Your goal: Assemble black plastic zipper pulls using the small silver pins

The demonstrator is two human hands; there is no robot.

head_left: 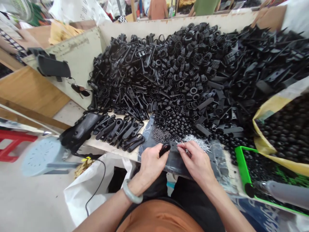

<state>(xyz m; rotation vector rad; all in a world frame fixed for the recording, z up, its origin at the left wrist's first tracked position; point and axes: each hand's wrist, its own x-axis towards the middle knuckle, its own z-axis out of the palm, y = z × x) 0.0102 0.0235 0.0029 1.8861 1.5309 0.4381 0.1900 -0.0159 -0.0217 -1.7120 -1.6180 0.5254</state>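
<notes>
My left hand (pixel 152 164) grips a small black plastic part (pixel 164 149) between thumb and fingers. My right hand (pixel 196 161) pinches something thin and metallic, likely a pin (pixel 184 148), close to that part. Just beyond my hands lies a heap of silvery metal pins (pixel 195 143) on a dark sheet (pixel 147 141), beside a smaller pile of dark screws (pixel 161 134). Black plastic rings (pixel 173 124) spread behind them, below a large mound of mixed black plastic parts (pixel 169 71). Several black lever-shaped pieces (pixel 118 132) lie in a row to the left.
A yellow-lined bag of black rings (pixel 282 129) and a green tray (pixel 246 167) sit at right, under a grey power tool (pixel 282 193). A jade bangle (pixel 132 192) circles my left wrist. Two people (pixel 206 6) stand beyond the wooden-edged bench.
</notes>
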